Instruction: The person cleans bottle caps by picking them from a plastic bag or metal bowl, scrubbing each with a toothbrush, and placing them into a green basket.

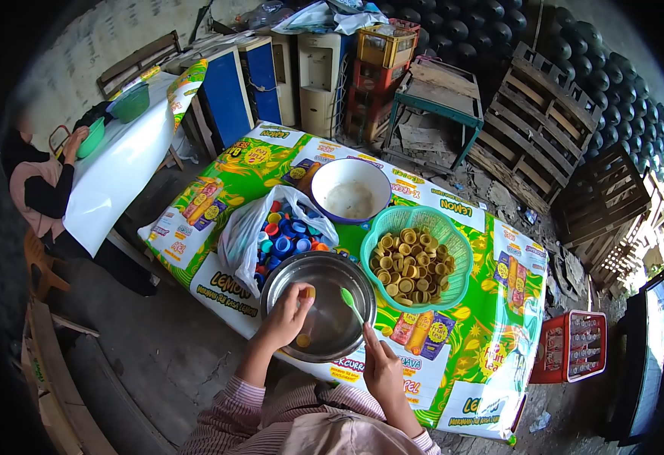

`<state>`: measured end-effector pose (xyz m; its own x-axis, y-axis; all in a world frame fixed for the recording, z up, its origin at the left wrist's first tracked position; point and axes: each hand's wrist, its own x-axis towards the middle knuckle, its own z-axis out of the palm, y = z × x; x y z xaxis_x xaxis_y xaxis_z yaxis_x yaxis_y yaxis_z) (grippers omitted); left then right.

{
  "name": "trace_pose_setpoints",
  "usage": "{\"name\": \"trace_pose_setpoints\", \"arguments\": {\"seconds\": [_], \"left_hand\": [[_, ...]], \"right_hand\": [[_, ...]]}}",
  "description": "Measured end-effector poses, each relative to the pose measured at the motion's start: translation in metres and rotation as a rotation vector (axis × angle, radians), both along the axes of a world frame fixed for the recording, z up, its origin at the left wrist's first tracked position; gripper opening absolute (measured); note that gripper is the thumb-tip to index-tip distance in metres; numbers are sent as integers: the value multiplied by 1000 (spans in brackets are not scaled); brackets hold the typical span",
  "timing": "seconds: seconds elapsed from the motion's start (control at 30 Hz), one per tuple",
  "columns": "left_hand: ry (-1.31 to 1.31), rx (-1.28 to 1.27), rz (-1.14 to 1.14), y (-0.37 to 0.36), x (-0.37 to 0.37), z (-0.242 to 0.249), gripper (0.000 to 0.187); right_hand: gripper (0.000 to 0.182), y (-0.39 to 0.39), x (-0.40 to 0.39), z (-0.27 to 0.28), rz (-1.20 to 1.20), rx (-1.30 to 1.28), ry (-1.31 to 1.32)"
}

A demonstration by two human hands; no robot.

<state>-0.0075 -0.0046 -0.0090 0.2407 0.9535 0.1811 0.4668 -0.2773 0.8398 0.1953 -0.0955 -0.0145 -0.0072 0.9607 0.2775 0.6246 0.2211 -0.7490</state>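
Note:
Over a steel bowl (330, 351) at the table's near edge, my left hand (286, 317) pinches a yellow bottle cap (310, 292). Another yellow cap lies in the bowl near my left wrist. My right hand (383, 371) is closed around a slim light-green plastic stick (349, 299), whose wider rounded end reaches over the bowl. Its exact kind I cannot tell. To the right, a mint-green plastic basket (466, 262) holds many yellow caps (411, 265). Behind the steel bowl, a white plastic bag (237, 243) is filled with blue, red and green caps (290, 236).
A white enamel basin (351, 176) with a dark rim stands behind the bowl. Printed plastic sheeting (491, 334) covers the table. At the left, a person (48, 178) holds a green bowl (91, 139) at another table. A red crate (553, 345) stands on the floor at right.

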Motion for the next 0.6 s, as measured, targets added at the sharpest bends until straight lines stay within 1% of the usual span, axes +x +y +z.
{"name": "trace_pose_setpoints", "arguments": {"seconds": [0.03, 0.07, 0.1, 0.13, 0.17, 0.2, 0.23, 0.27, 0.3, 0.33, 0.37, 0.4, 0.43, 0.47, 0.5, 0.53, 0.57, 0.6], "left_hand": [[335, 69, -9, 2, -4, -15, 23], [723, -45, -33, -3, -10, -26, 25], [584, -69, -37, -7, -10, -19, 25], [448, -88, -45, -9, -7, -4, 25], [257, -36, -26, -15, -2, 9, 23], [227, 49, -48, -16, 0, 17, 25], [180, 36, -64, -16, 2, 18, 24], [133, 32, -75, -14, 4, 18, 23], [376, 21, -41, -9, 2, 9, 20], [758, 223, -61, -12, -5, -1, 18], [580, 148, -34, -12, -8, -8, 18], [404, 79, -8, -10, -6, 4, 19], [324, 111, 7, -11, -1, 21, 19], [243, 126, 24, -15, 3, 32, 19], [212, 131, -5, -13, 3, 31, 19], [210, 128, -7, -9, -1, 18, 19], [470, 170, -40, -5, -10, -5, 20], [730, 214, -75, -4, -12, -11, 22]], "right_hand": [[49, 0, 1, -7, 12, -136, -160], [50, -2, 3, -11, 16, -274, -321], [51, -5, 4, -9, 36, -248, -331], [51, -9, 3, 2, 13, -196, -256], [52, -11, 4, 13, 11, -133, -196], [52, -13, 5, 21, 13, -75, -139], [52, -13, 5, 17, -7, -89, -140], [56, -8, 4, 10, 3, -38, -113], [60, -6, 4, 4, 17, 15, -84], [60, -11, 5, 1, 7, 9, -83], [60, -15, 6, -3, 29, -58, -143], [60, -14, 6, -5, 51, -119, -201], [58, -18, 7, 9, 47, -66, -171], [58, -19, 7, 7, 45, -84, -167], [58, -19, 7, 3, 35, -40, -124], [57, -15, 7, -3, 24, 17, -85], [57, -12, 6, -13, 3, -93, -188], [57, -17, 6, -13, -2, -97, -189]]}}
